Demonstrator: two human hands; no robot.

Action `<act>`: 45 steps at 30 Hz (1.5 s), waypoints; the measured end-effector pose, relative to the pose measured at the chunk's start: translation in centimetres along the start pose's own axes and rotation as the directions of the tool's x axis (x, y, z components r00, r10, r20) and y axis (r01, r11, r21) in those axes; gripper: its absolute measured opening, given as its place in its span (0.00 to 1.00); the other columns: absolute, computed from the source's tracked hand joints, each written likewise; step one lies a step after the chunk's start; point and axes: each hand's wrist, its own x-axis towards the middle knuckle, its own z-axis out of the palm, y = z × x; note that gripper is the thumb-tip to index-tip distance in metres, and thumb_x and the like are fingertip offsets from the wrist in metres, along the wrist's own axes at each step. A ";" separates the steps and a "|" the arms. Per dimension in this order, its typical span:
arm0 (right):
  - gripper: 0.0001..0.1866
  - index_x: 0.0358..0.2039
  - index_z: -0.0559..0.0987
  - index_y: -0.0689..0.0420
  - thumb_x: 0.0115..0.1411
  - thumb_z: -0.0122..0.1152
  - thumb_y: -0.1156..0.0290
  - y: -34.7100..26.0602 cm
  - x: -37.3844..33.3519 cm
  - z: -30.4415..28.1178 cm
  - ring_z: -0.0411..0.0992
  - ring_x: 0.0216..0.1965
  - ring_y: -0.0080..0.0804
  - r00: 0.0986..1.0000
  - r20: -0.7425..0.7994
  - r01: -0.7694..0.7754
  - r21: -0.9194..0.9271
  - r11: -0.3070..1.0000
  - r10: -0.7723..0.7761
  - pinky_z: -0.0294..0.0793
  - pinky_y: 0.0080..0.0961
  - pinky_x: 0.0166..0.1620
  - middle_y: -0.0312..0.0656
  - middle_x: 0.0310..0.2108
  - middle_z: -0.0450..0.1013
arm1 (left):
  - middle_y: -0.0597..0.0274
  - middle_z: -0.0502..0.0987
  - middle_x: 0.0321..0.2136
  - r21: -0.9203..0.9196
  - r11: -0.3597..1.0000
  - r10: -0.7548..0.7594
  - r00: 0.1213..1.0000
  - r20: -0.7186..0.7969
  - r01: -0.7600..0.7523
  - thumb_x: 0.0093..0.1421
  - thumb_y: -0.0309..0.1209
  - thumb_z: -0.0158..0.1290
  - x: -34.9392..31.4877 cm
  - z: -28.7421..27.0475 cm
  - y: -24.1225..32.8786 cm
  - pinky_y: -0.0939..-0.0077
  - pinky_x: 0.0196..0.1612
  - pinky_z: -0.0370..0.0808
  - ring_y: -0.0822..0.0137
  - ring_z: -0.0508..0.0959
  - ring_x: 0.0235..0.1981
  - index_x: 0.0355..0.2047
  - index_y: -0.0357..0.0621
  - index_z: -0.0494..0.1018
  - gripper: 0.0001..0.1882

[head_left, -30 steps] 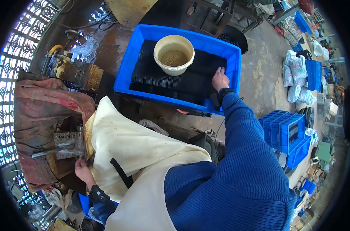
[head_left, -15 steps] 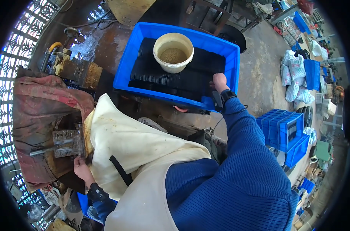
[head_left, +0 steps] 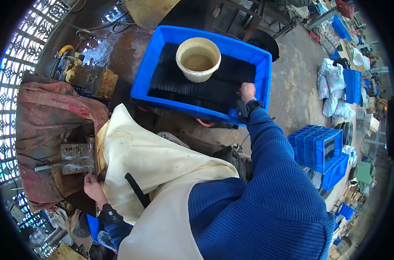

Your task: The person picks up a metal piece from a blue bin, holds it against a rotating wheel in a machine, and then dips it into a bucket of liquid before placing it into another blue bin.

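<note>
The person's left hand [head_left: 94, 190] had its fingers bent at five o'clock on the metal block [head_left: 77, 152], though I couldn't tell whether they pinched anything. Farther out, the right hand [head_left: 247, 91] curled over the black pieces [head_left: 173, 80] at four o'clock in the blue tub [head_left: 141, 83], its grip hidden from me, with a whitish bucket [head_left: 198, 77] amid them. Beyond the tub, blue crates [head_left: 309, 145] stood toward four, white sacks [head_left: 335, 82] toward three.
</note>
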 end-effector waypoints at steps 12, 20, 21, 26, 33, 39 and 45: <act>0.09 0.33 0.85 0.55 0.53 0.64 0.66 -0.4 -3.8 -4.2 0.79 0.43 0.36 0.989 -0.120 -0.056 0.229 0.972 0.085 0.79 0.31 0.39 0.44 0.38 0.80 | 0.60 0.79 0.29 0.000 0.999 0.051 0.997 -0.055 -0.051 0.64 0.27 0.48 0.3 0.1 -1.5 0.78 0.33 0.73 0.71 0.78 0.29 0.41 0.34 0.76 0.10; 0.12 0.41 0.79 0.59 0.60 0.55 0.68 -8.6 -12.3 -17.7 0.76 0.41 0.50 0.843 -0.474 0.475 0.878 0.062 0.252 0.74 0.38 0.45 0.52 0.38 0.77 | 0.49 0.82 0.33 0.152 0.986 0.095 0.988 -0.120 -0.076 0.61 0.30 0.52 -0.3 -2.2 -4.5 0.66 0.38 0.76 0.55 0.82 0.33 0.39 0.37 0.79 0.11; 0.11 0.41 0.79 0.59 0.61 0.56 0.68 -9.3 -13.7 -19.4 0.77 0.39 0.48 0.781 -0.592 0.585 0.805 0.096 0.198 0.75 0.36 0.43 0.51 0.37 0.78 | 0.48 0.81 0.35 0.230 0.971 0.087 0.990 -0.115 -0.059 0.61 0.34 0.53 -1.3 -1.1 -0.2 0.64 0.40 0.76 0.52 0.81 0.36 0.40 0.41 0.80 0.12; 0.11 0.44 0.78 0.60 0.64 0.57 0.70 -16.7 -22.4 -29.1 0.74 0.31 0.28 0.634 -0.761 0.764 0.644 -0.041 -0.136 0.73 0.25 0.36 0.42 0.29 0.76 | 0.49 0.80 0.27 0.240 0.970 0.073 0.974 -0.214 -0.020 0.63 0.45 0.49 -1.6 -0.2 4.3 0.54 0.33 0.75 0.46 0.80 0.30 0.33 0.48 0.80 0.16; 0.16 0.47 0.76 0.57 0.62 0.59 0.62 -33.9 -36.2 -40.3 0.78 0.36 0.49 0.141 -0.886 0.983 0.178 -0.043 -0.442 0.75 0.36 0.39 0.53 0.34 0.78 | 0.49 0.78 0.26 0.133 0.991 0.040 0.957 -0.286 -0.001 0.63 0.45 0.49 -1.8 -2.7 3.6 0.51 0.34 0.74 0.45 0.78 0.31 0.29 0.46 0.78 0.17; 0.23 0.44 0.74 0.60 0.64 0.52 0.51 -45.4 -45.7 -46.8 0.75 0.35 0.57 -0.149 -0.889 0.989 -0.132 -0.070 -0.434 0.75 0.49 0.36 0.58 0.30 0.76 | 0.49 0.77 0.22 0.132 0.991 0.034 0.973 -0.228 -0.004 0.63 0.44 0.48 -2.2 -3.1 3.5 0.52 0.30 0.74 0.46 0.78 0.27 0.26 0.47 0.78 0.17; 0.22 0.39 0.71 0.60 0.63 0.54 0.51 -50.5 -51.3 -50.2 0.77 0.36 0.54 0.018 -0.825 0.997 -0.025 0.069 -0.565 0.74 0.50 0.39 0.54 0.31 0.78 | 0.55 0.79 0.25 0.177 0.981 0.113 0.982 -0.152 -0.086 0.64 0.40 0.45 -3.7 -2.7 4.0 0.58 0.31 0.77 0.53 0.80 0.29 0.26 0.46 0.75 0.15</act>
